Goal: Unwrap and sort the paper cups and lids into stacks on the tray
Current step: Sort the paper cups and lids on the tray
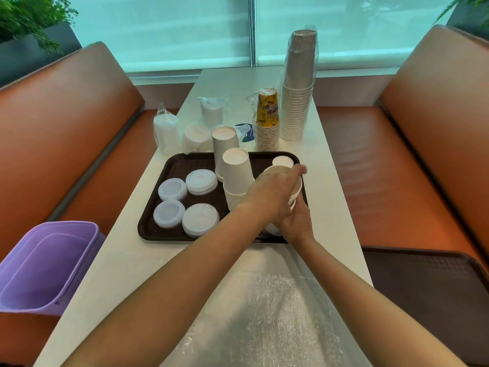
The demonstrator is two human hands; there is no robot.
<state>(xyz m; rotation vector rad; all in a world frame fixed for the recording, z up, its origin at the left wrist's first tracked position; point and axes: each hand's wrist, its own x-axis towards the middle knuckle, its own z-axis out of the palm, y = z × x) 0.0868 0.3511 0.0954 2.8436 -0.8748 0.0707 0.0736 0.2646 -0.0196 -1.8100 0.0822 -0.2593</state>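
Observation:
A dark brown tray (158, 229) lies mid-table. Several stacks of white lids (199, 219) fill its left half. Two upside-down stacks of white paper cups (236, 168) stand at its middle, and a short white cup stack (282, 161) sits at the back right. Over the tray's right side both hands hold a stack of white cups (297, 190). My left hand (270, 193) reaches across and grips the stack from the top, fingertips blurred. My right hand (296, 221) grips it from below. Most of the held stack is hidden by the hands.
Behind the tray stand wrapped stacks: tall brown cups (299, 88), yellow printed cups (267, 120) and several bags of lids (166, 131). Loose clear wrap (264, 313) lies on the near table. A purple bin (47, 260) sits left; a second tray (428, 287) lies on the right seat.

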